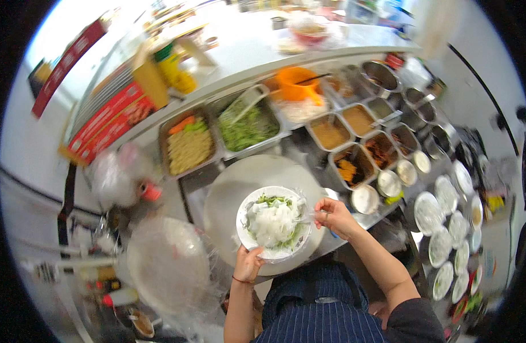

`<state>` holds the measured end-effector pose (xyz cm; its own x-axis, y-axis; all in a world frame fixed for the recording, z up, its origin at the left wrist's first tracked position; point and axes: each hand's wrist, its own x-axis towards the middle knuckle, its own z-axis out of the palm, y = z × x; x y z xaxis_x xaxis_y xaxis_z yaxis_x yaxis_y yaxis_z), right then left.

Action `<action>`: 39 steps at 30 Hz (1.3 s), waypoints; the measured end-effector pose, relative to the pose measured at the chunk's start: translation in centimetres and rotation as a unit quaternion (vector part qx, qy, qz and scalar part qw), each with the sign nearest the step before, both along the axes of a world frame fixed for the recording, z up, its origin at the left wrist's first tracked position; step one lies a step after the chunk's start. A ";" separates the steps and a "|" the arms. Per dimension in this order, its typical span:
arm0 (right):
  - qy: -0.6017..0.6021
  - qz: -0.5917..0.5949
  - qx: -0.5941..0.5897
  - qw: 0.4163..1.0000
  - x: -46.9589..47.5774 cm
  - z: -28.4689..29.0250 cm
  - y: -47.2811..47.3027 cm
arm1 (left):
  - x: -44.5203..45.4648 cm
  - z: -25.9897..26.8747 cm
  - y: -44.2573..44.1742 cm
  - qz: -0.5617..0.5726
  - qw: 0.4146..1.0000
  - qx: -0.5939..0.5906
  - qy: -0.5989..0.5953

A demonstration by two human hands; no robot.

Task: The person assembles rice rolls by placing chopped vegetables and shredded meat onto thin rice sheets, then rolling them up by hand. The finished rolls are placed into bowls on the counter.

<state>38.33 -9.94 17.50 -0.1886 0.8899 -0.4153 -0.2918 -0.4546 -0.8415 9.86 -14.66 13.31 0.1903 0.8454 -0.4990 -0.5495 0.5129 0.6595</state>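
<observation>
A white bowl (240, 214) sits over the round pale board (228, 184), filled with white shredded food (271, 225) on top of green shreds (295, 238). My left hand (248, 262) grips the bowl's near rim, thumb on the upper side. At the bowl's right, my right hand (335, 218) pinches the edge of a clear plastic film (311, 211). Part of the film seems to lie along the bowl's right side; how far it reaches over the food I cannot tell.
Metal trays of noodles (190, 150) and green shreds (250, 128) stand behind the board. Sauce containers (330, 132) and an orange strainer (298, 81) are at the back right. Several film-covered bowls (429, 213) crowd the far right. A plastic-wrapped round object (168, 261) stands at left.
</observation>
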 end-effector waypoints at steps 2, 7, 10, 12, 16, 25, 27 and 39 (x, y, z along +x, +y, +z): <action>-0.161 -0.005 0.147 0.976 2.3 3.4 -2.4 | 2.7 -0.7 -0.1 -0.097 0.995 0.024 0.023; -0.579 0.165 0.296 0.741 7.4 8.5 -9.9 | 12.9 1.2 -3.1 -0.255 0.966 0.021 -0.031; -0.662 0.237 0.271 0.657 11.3 11.2 -14.4 | 18.4 0.4 -6.5 -0.338 0.940 0.033 -0.037; -0.704 0.167 0.296 0.624 14.6 11.6 -18.3 | 22.1 -0.7 -9.0 -0.384 0.922 0.030 -0.030; -0.647 0.052 0.361 0.670 24.1 9.7 -27.3 | 31.4 0.5 -15.6 -0.467 0.884 0.010 -0.027; -0.198 -0.395 -0.005 0.897 41.8 2.3 -57.8 | 49.2 2.9 -27.8 -0.660 0.748 -0.044 -0.044; -0.022 -0.450 -0.041 0.892 40.6 0.8 -63.0 | 53.1 3.0 -29.9 -0.711 0.702 -0.028 -0.016; 0.094 -0.809 0.054 0.578 38.1 -7.9 -81.0 | 68.6 1.8 -46.7 -0.852 0.515 0.052 0.073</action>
